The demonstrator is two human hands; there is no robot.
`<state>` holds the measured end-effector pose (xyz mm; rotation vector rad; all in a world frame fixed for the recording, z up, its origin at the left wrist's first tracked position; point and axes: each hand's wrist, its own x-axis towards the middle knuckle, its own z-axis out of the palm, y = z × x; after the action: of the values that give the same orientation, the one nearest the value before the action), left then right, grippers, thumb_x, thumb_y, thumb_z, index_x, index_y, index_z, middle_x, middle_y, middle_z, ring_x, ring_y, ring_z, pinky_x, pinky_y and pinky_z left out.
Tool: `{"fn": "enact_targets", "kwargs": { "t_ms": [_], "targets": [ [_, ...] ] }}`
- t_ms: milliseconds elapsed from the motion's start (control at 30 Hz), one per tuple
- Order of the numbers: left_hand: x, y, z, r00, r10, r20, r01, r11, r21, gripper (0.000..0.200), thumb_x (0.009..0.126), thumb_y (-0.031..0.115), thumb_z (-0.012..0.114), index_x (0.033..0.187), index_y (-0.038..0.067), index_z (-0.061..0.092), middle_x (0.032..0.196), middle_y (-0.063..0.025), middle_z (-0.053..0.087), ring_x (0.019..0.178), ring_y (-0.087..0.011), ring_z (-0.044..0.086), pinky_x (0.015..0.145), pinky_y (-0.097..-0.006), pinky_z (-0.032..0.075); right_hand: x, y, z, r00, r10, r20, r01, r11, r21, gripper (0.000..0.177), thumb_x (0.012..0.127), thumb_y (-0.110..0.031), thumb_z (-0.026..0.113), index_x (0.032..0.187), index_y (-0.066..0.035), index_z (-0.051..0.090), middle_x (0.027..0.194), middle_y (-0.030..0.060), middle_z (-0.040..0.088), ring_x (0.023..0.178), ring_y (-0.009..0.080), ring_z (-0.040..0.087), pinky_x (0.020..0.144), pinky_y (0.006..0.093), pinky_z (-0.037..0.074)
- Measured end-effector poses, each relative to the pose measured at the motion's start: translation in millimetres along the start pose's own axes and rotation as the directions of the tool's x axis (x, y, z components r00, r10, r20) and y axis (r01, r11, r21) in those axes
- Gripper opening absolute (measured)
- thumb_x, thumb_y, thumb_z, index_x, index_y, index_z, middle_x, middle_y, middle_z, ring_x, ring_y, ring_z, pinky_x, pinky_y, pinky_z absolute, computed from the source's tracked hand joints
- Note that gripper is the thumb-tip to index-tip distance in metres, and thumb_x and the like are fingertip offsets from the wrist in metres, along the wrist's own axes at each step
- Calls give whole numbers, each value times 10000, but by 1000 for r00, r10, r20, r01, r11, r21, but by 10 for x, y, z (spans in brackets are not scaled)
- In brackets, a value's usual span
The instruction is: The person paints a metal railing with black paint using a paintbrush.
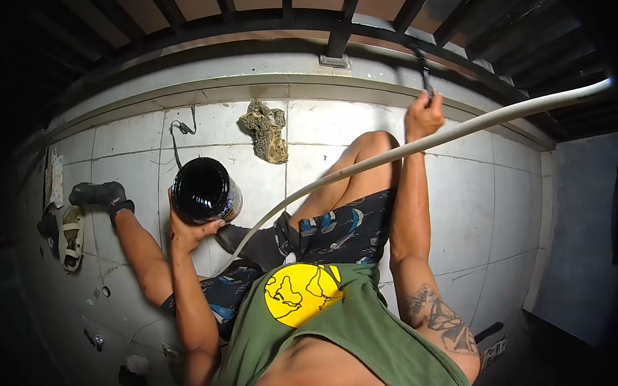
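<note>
R hand (425,116) closed on thin dark tool (424,73) up at railing (338,34), white pipe (480,125) just below. L hand (189,232) grips black jar (204,189) above thigh. Prob. working at rail w/ tool; next move needs steady pull, jar held level.

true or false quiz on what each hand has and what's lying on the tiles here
1. The left hand holds a black cylindrical container. True.
2. The right hand is empty. False: its grip is closed on a thin dark tool, raised near the railing base.
3. A white pipe crosses in front of the raised knee. True.
4. The rough stone sits inside the container. False: it lies on the tiled floor, apart from the container.
</note>
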<state>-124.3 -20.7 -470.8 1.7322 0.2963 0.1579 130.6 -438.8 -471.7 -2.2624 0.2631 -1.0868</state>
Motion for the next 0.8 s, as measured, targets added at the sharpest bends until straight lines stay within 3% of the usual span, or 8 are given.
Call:
{"fn": "enact_targets", "kwargs": {
  "t_ms": [67,133,167,233,433,533,700,800],
  "targets": [
    [22,68,-3,999,-12,36,12,1000,8,1054,466,130,931,1304,6,304,1131,-113,558,982,-183,580,853,-312,520,47,50,-30,998,-42,-40,38,995,-88,150,851,-140,580,914,-3,588,629,173,583,550,363,569,502,418,427],
    [40,90,-4,998,-19,68,17,1000,22,1050,465,129,931,1300,1,307,1127,-113,562,981,-182,581,850,-312,522,11,105,106,957,226,-181,-216,974,75,155,846,-141,582,869,12,570,640,185,594,564,365,579,522,429,440],
    [25,64,-9,998,-26,57,26,1000,6,1035,468,128,929,1291,1,315,1125,-113,564,980,-182,583,849,-312,524,-42,-131,91,970,221,-101,-230,969,-90,167,841,-120,574,923,25,580,698,217,609,605,383,595,545,437,456],
    [4,69,-8,999,-30,28,30,999,-10,1020,470,127,928,1282,1,324,1122,-113,567,980,-182,585,848,-312,525,-236,-176,453,985,41,-170,-35,999,37,220,841,-98,562,1021,28,583,748,243,605,637,401,597,554,439,466],
    [-12,85,-78,1000,-22,10,22,1000,-2,985,463,112,927,1260,15,356,1128,-109,573,989,-193,592,862,-321,516,-900,-1247,576,947,-290,135,223,901,371,230,851,-72,556,1075,-23,582,778,211,623,638,373,615,551,420,487],
    [-41,6,-147,1000,-8,-24,7,999,-35,972,463,116,926,1256,11,374,1130,-111,579,993,-188,593,870,-321,510,-1124,-1596,710,882,-445,153,311,796,520,280,823,-21,587,1102,-27,575,842,188,640,688,329,648,598,369,526],
    [-93,-1,-230,997,-63,-48,61,997,-39,909,471,124,922,1224,-4,430,1108,-109,601,976,-181,600,870,-315,509,-944,-1757,1187,843,-486,230,293,773,562,317,791,-18,590,1101,-13,526,763,164,597,634,332,599,545,414,483],
    [-91,52,-240,998,-37,-47,36,999,-24,862,485,127,916,1202,-10,457,1094,-105,611,962,-181,605,866,-314,509,-796,-1497,1132,912,-360,196,250,868,429,255,817,-51,569,1070,-24,559,766,166,606,635,332,601,558,411,478]
  ]
}}
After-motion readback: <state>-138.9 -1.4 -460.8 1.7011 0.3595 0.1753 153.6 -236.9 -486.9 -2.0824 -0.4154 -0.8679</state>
